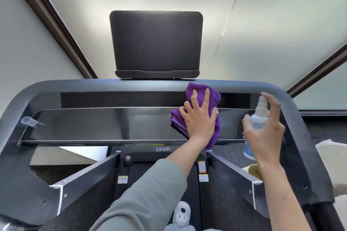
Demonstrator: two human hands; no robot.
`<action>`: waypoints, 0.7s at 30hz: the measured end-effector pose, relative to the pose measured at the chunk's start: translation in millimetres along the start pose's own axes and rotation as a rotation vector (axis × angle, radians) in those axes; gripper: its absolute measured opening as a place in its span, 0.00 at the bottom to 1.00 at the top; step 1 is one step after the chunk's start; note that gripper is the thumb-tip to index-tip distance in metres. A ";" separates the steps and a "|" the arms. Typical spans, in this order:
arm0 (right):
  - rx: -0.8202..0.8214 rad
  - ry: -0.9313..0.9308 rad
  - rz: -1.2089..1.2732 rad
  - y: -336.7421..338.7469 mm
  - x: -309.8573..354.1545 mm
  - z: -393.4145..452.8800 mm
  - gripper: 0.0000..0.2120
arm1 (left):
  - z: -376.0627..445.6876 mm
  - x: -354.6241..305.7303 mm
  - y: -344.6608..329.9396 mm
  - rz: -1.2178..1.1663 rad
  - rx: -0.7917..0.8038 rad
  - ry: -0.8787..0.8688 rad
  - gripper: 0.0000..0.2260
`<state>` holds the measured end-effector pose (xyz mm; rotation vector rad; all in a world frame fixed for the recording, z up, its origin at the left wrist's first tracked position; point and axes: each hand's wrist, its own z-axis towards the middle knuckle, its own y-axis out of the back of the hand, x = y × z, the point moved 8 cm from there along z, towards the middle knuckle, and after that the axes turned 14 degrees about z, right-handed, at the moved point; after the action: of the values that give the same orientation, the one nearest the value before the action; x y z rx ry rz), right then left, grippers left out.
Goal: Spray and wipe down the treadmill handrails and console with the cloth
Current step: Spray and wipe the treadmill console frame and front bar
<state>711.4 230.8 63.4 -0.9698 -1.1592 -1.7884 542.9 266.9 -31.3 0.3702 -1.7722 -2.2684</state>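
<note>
Pressing the purple cloth [199, 107] flat against the right part of the glossy black console panel [93, 124], with the left hand [199, 118] spread wide on top, fingers [206, 97] straight and splayed, not curled round the fabric. Gripping the white spray bottle [257, 124] in the right hand [266, 131], just beside the cloth near the right end of the console, fingers wrapped round the body and the index finger arched over the nozzle [262, 102]. Likely risks from here: spraying with the nozzle this close and aimed toward the panel could send liquid straight onto the electronics or into the seam under the upper dark strip [131, 99], rather than onto the cloth. Holding the cloth only by flat pressure could let it slide off and drop down onto the belt area if the hand lifts or skids on the slick surface. Leaving streaks seems probable too, given a bunched cloth with loose folds hanging off the lower edge. Sweeping leftward could knock the small clear cup [30, 121] perched at the far left end of the console. Reaching on for the grey handrails [300, 118] and the raised dark screen [155, 43] above with the bottle in hand could bump either one. Cannot tell how much of the panel is already wet.
</note>
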 end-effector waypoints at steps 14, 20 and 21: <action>-0.191 -0.043 -0.056 97.6 -39.2 2.3 0.27 | -14.2 -142.7 -8.1 -0.127 0.110 -0.418 0.25; -0.218 -0.066 -0.062 110.5 -47.5 -8.1 0.27 | -14.2 -162.9 -1.6 -0.174 0.158 -0.945 0.19; -0.222 -0.063 -0.068 110.4 -46.9 -9.8 0.27 | -12.0 -159.9 -0.9 -0.193 0.204 -1.033 0.18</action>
<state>827.5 200.0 56.7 -1.1344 -1.0579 -1.9848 697.1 310.4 -26.7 -0.7951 -2.4866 -2.6331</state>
